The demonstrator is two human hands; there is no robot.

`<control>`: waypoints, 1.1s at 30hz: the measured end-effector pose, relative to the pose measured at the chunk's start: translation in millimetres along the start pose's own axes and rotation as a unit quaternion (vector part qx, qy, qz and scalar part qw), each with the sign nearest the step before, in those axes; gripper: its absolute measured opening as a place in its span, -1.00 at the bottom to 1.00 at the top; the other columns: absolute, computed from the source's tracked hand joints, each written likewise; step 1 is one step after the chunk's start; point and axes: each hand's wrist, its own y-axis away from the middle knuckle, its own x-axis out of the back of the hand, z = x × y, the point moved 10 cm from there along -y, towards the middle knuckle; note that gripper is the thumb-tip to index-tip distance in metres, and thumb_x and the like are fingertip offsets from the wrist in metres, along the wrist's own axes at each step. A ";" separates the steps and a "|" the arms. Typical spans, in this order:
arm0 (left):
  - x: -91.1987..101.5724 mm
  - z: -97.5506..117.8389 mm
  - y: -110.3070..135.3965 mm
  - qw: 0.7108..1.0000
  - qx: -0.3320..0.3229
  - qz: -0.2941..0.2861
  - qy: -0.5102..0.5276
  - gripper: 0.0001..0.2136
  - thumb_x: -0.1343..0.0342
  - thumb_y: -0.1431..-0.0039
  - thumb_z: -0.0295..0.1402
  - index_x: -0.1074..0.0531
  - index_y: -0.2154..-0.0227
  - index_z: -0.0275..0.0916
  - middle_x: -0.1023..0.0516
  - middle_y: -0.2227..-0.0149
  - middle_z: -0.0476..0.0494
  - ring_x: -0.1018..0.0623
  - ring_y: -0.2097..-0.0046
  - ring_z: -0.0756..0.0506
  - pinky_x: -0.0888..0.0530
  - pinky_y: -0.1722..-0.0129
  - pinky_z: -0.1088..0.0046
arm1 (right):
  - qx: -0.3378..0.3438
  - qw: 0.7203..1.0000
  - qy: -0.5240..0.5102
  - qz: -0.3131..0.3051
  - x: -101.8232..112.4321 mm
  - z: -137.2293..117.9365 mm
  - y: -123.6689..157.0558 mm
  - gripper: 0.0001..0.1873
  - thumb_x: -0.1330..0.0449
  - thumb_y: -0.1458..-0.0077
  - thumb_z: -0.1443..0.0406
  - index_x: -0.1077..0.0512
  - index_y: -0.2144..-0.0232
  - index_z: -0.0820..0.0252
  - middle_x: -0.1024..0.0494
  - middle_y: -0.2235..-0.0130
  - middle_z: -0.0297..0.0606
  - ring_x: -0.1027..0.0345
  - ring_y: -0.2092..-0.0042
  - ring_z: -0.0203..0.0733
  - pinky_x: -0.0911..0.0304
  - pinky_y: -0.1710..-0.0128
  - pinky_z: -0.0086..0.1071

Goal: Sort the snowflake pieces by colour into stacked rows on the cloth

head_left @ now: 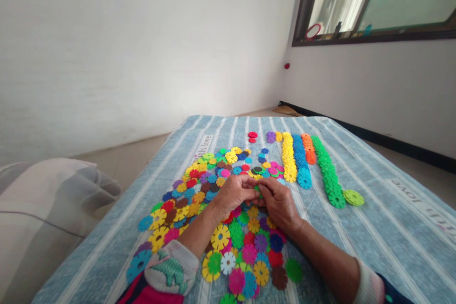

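My left hand [233, 194] and my right hand [280, 202] meet over a spread of mixed-colour notched plastic discs. A green snowflake disc [259, 191] shows between my closed fingertips, partly hidden by them. Below my hands lie a large yellow disc [220, 236], a white disc [228, 262] and a pink disc [237, 280]. To the right of my hands run overlapping columns of one colour each: a yellow column [288, 156], a blue column [302, 164], a short orange column [308, 148] and a long green column [327, 173].
A striped blue-grey cloth [356, 166] covers the table. A lime disc [354, 197] sits by the green column's near end; red discs [252, 135] and a purple disc [271, 137] lie at the back. Sheer fabric [57, 204] is at the left. White walls and a window [377, 4] stand beyond.
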 end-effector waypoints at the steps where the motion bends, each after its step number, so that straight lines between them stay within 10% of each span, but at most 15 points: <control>1: 0.1 -0.3 -0.1 1.000 0.001 0.002 0.001 -0.72 -0.30 0.12 -0.37 -0.52 0.29 -0.36 -0.57 0.53 -0.07 -0.51 0.50 0.00 -0.35 0.54 0.56 | -0.003 1.000 -0.006 -0.001 -0.8 0.8 0.3 -0.76 -0.05 -0.17 0.17 -0.46 0.33 0.14 -0.50 0.41 -0.32 -0.37 0.50 -0.30 -0.34 0.54 -0.46; 33: 8.9 4.6 -0.8 0.999 -0.014 0.031 -0.008 -0.80 -0.26 0.11 -0.39 -0.51 0.36 -0.34 -0.52 0.56 -0.02 -0.48 0.52 0.02 -0.32 0.54 0.55 | -0.007 1.000 -0.009 -0.027 -3.3 5.4 -0.8 -0.81 -0.06 -0.12 0.28 -0.45 0.26 0.16 -0.42 0.57 -0.40 -0.27 0.57 -0.32 -0.22 0.59 -0.49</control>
